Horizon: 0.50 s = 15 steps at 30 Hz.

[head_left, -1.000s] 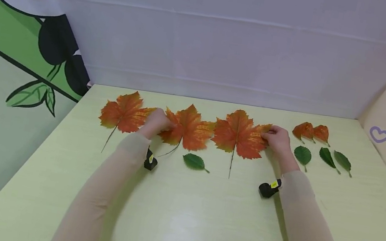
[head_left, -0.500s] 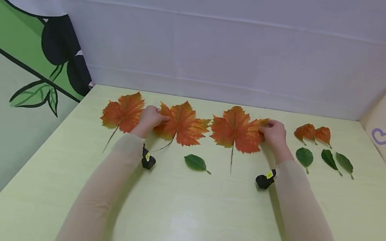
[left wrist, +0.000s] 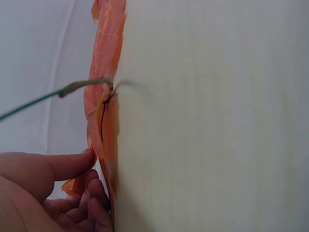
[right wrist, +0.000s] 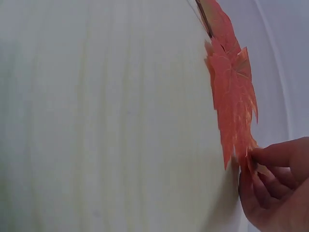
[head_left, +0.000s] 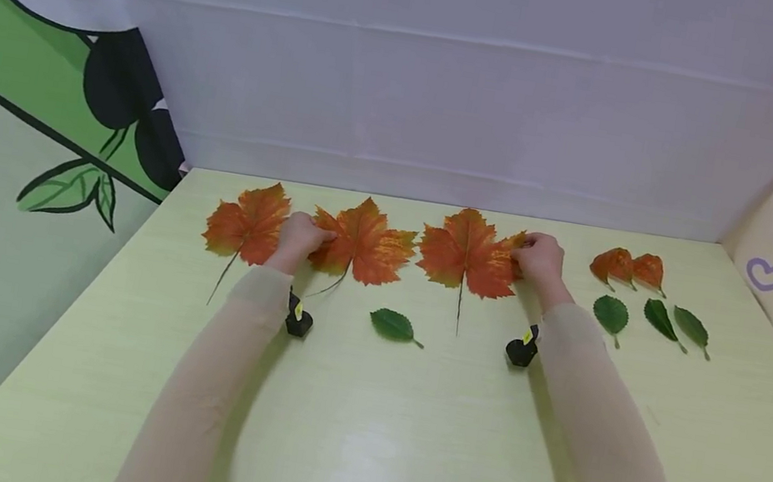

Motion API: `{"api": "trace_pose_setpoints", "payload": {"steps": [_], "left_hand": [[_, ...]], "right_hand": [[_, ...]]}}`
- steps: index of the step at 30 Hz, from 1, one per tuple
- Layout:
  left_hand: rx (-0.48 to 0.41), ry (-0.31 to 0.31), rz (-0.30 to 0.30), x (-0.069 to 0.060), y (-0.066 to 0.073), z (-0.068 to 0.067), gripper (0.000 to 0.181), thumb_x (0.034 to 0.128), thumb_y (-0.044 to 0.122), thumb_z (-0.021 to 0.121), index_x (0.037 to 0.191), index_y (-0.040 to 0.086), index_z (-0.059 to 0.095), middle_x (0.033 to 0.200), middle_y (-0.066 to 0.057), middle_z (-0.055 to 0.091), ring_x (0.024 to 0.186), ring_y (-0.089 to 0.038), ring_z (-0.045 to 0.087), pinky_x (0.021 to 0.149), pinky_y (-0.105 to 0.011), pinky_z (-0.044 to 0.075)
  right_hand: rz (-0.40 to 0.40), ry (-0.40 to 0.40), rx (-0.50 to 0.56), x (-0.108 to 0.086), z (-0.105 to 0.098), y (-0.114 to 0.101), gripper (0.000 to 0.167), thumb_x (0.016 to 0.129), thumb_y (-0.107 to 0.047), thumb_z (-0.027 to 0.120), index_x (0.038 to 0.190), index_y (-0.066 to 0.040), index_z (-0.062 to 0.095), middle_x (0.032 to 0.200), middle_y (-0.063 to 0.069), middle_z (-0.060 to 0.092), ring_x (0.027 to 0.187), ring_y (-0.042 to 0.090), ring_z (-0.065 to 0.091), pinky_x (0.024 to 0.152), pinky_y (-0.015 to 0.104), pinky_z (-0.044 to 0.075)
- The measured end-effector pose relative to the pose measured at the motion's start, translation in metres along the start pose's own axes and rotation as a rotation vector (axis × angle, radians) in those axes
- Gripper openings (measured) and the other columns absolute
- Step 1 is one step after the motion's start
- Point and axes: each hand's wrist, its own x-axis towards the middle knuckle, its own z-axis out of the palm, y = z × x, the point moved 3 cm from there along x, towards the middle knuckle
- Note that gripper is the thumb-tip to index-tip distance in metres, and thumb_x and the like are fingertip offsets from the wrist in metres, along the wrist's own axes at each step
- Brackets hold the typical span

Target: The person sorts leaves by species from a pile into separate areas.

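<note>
Three orange maple leaves lie in a row along the back of the table. My left hand (head_left: 300, 242) pinches the left edge of the middle maple leaf (head_left: 374, 246) between thumb and fingers; the left wrist view shows the thumb (left wrist: 72, 165) on the leaf's face. At the right end of the row, my right hand (head_left: 541, 261) pinches the right edge of another maple leaf (head_left: 464, 252), whose lobe (right wrist: 234, 101) runs into the fingers in the right wrist view. The left maple leaf (head_left: 249, 219) lies partly behind my left hand.
A single green leaf (head_left: 394, 326) lies in front of the row. At the right are two small orange leaves (head_left: 612, 265) and three green leaves, one of them round (head_left: 610, 313). A pale cloth wall (head_left: 452, 116) rises behind the table (head_left: 372, 424).
Both pinched maple leaves have shifted left and slightly toward the back, along with my hands. The left maple leaf and the small leaves stay in place.
</note>
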Motion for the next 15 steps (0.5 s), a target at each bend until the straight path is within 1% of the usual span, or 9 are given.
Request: {"api": "trace_pose_setpoints", "payload": {"steps": [3, 7, 9, 10, 13, 15], "left_hand": [[-0.011, -0.008, -0.005, 0.001, -0.001, 0.000, 0.037, 0.0825, 0.025, 0.067, 0.060, 0.011, 0.041, 0.050, 0.001, 0.036, 0.050, -0.015, 0.037, 0.048, -0.026, 0.032], [-0.035, -0.009, -0.001, 0.002, 0.000, -0.001, 0.039, 0.0819, 0.025, 0.067, 0.058, 0.011, 0.039, 0.049, 0.002, 0.038, 0.050, -0.014, 0.037, 0.048, -0.027, 0.031], [-0.050, -0.004, 0.007, 0.003, -0.001, -0.002, 0.040, 0.0817, 0.025, 0.067, 0.058, 0.011, 0.038, 0.050, 0.002, 0.039, 0.049, -0.014, 0.036, 0.048, -0.027, 0.030], [-0.053, -0.002, 0.013, 0.003, -0.002, -0.002, 0.040, 0.0816, 0.025, 0.067, 0.059, 0.011, 0.038, 0.050, 0.002, 0.039, 0.050, -0.014, 0.035, 0.049, -0.027, 0.030], [-0.077, 0.003, 0.010, 0.003, -0.004, -0.002, 0.041, 0.0813, 0.025, 0.068, 0.062, 0.011, 0.035, 0.055, 0.000, 0.039, 0.053, -0.015, 0.035, 0.050, -0.027, 0.030], [-0.094, -0.001, 0.002, 0.002, -0.007, -0.001, 0.041, 0.0814, 0.026, 0.068, 0.065, 0.011, 0.034, 0.060, -0.001, 0.038, 0.056, -0.016, 0.036, 0.052, -0.027, 0.030]], "right_hand": [[-0.020, 0.005, -0.043, -0.002, -0.002, -0.002, 0.045, 0.087, -0.008, 0.052, 0.129, 0.005, 0.044, 0.121, 0.022, 0.051, 0.108, 0.033, 0.048, 0.091, 0.042, 0.042], [-0.063, 0.016, -0.123, -0.011, -0.009, -0.010, 0.046, 0.086, -0.009, 0.051, 0.130, 0.004, 0.043, 0.126, 0.023, 0.047, 0.112, 0.036, 0.045, 0.094, 0.044, 0.039], [-0.093, 0.029, -0.163, -0.016, -0.011, -0.016, 0.046, 0.085, -0.009, 0.050, 0.129, 0.003, 0.044, 0.128, 0.023, 0.045, 0.112, 0.037, 0.044, 0.092, 0.045, 0.039], [-0.109, 0.030, -0.166, -0.018, -0.011, -0.018, 0.044, 0.086, -0.009, 0.050, 0.128, 0.002, 0.046, 0.129, 0.022, 0.045, 0.112, 0.037, 0.045, 0.091, 0.045, 0.040], [-0.155, -0.004, -0.152, -0.027, -0.005, -0.027, 0.038, 0.088, -0.010, 0.052, 0.124, 0.001, 0.050, 0.124, 0.021, 0.049, 0.107, 0.035, 0.048, 0.087, 0.043, 0.043], [-0.186, -0.058, -0.125, -0.035, 0.003, -0.032, 0.033, 0.089, -0.011, 0.053, 0.120, 0.000, 0.054, 0.119, 0.019, 0.054, 0.103, 0.032, 0.051, 0.085, 0.040, 0.045]]}}
